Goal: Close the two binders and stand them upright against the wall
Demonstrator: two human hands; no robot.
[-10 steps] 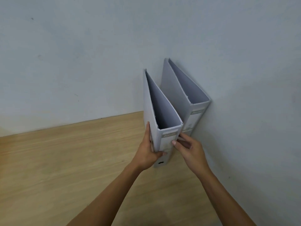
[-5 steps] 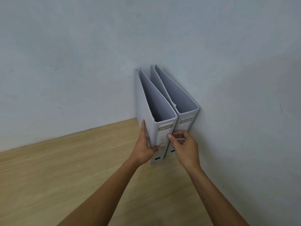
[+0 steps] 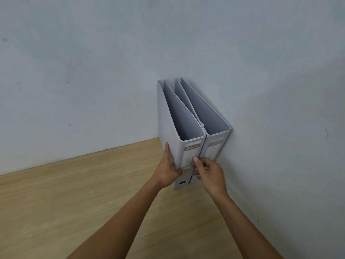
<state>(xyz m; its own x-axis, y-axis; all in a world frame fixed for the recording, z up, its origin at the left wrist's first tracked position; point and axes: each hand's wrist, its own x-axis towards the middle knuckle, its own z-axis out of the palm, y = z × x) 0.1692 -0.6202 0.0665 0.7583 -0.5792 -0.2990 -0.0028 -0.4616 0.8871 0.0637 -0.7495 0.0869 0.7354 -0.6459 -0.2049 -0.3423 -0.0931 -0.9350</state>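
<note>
Two grey lever-arch binders stand upright side by side in the corner where two walls meet, spines toward me. The right binder (image 3: 214,148) rests against the right wall (image 3: 280,128). The left binder (image 3: 168,128) presses against it. My left hand (image 3: 169,171) grips the left binder's spine edge, fingers flat on its left cover and thumb on the spine. My right hand (image 3: 209,173) has its fingers curled at the seam between the two spines, touching the left binder's spine.
The binders stand on a light wooden tabletop (image 3: 74,202) that runs to the back wall (image 3: 84,81). Both walls are plain pale grey with small marks.
The left binder has slid right and back until it sits flush against the right binder in the corner. Both hands moved along with it.
</note>
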